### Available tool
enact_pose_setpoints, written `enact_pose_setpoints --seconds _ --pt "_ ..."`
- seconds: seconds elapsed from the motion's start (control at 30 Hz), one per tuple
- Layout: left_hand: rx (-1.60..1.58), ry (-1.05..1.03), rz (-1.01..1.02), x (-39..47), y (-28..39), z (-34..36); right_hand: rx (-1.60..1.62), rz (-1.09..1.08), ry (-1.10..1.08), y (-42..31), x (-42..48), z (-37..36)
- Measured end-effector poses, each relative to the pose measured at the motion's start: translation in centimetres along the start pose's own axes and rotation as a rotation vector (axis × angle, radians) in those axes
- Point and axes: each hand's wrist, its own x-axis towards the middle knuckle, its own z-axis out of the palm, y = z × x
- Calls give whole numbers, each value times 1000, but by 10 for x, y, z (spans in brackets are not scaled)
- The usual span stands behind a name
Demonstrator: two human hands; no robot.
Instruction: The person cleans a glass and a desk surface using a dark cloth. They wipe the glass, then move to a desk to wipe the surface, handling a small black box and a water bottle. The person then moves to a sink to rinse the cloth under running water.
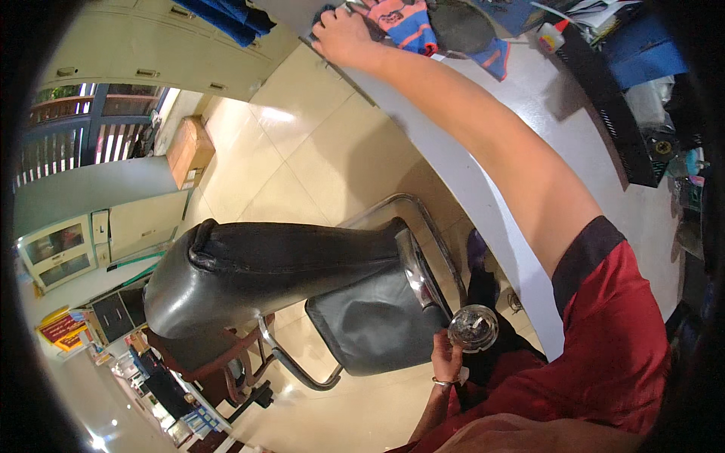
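Observation:
My left hand (447,358), low in the view with a metal bangle at its wrist, holds a round clear glass ashtray (474,328) by its rim. Something dark and a small pale piece show in the ashtray. Across the grey desk (538,119) stretches my right arm. At the desk's far edge my right hand (344,37) is pressed down over a bunched cloth (403,24) with orange, blue and dark patches. The cloth spreads out to the right of that hand, and its dark folds show around the fingers.
A black padded chair (374,323) with a chrome frame stands left of my legs. On the desk's right side sit a black desk rack (603,113) and a glue bottle (550,38). Metal cabinets (170,45) and a cardboard box (191,150) stand beyond the tiled floor (283,136).

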Motion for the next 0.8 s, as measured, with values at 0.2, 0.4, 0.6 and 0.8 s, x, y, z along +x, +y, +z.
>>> enact_pose_setpoints --seconds 0.2,0.4,0.6,0.8 --pt "-121 11 -135 1 3 2 117 -359 5 -5 -8 -10" --pt "-78 69 106 -1 6 -8 231 -401 -118 11 -48 -23" --pt "28 84 65 -19 22 -20 384 -575 -156 21 -176 -88" --pt "147 105 215 -68 14 -36 562 -584 -213 31 -311 -157"
